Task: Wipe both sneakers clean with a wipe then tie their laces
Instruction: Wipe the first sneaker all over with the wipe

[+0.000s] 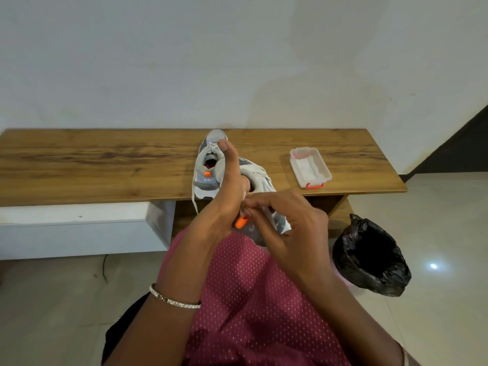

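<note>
The work is at the near sneaker (pixel 260 178), lifted off the bench (pixel 105 165) and held over the lap, heel toward the person, its orange heel tab (pixel 241 222) showing between the two hands. The left hand (pixel 227 199) grips it at the collar: fingers curl down into the opening while the thumb stands straight up. The right hand (pixel 293 228) is bent in at the heel, fingertips close together against the shoe. A strip of white shows among them (wipe, lace or the shoe's own edge, I cannot tell), so what that hand has hold of is unclear.

The far sneaker (pixel 208 167) sits upright on the bench, just behind and touching the held one, with a lace (pixel 195 204) hanging loose over the bench edge. That loose lace suggests tying has not begun, so this is probably still the wiping stage, on the second shoe's heel.

Next, the left hand would need to turn the shoe so unwiped sides face the right hand. A fresh wipe, if wanted, is in the open box (pixel 310 167) to the right; the bin (pixel 369 257) stands below for the used one.
</note>
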Tool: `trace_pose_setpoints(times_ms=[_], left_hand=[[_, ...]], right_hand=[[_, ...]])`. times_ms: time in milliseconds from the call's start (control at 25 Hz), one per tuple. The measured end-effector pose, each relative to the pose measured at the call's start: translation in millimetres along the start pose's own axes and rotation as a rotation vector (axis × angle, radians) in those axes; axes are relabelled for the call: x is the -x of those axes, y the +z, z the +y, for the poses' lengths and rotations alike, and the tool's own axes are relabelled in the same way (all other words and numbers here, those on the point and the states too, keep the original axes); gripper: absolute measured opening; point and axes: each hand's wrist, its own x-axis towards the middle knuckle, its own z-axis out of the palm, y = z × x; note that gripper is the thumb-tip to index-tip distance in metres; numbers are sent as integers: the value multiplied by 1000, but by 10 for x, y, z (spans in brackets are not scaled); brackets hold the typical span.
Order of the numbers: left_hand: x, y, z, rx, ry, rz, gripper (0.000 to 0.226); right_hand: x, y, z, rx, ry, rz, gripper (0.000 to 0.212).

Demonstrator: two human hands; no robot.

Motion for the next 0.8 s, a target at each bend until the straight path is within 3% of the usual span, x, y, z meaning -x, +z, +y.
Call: trace_pose_setpoints(times_ms=[120, 240, 560, 720, 800], left_hand=[[-54, 4, -2, 82, 19, -38, 122], [-31, 50, -15, 103, 71, -38, 113], [-37, 41, -28, 49, -15, -33, 134], [36, 119, 0, 100, 87, -38, 103], [50, 107, -13, 101, 73, -42, 100]], right_hand=[[-51, 0, 23, 59, -53, -16, 10], [-221, 0, 194, 70, 28, 38, 10], [-77, -79, -5, 30, -8, -87, 10], [-265, -36, 196, 48, 94, -46, 9], [-264, -35, 196, 39, 114, -71, 10]])
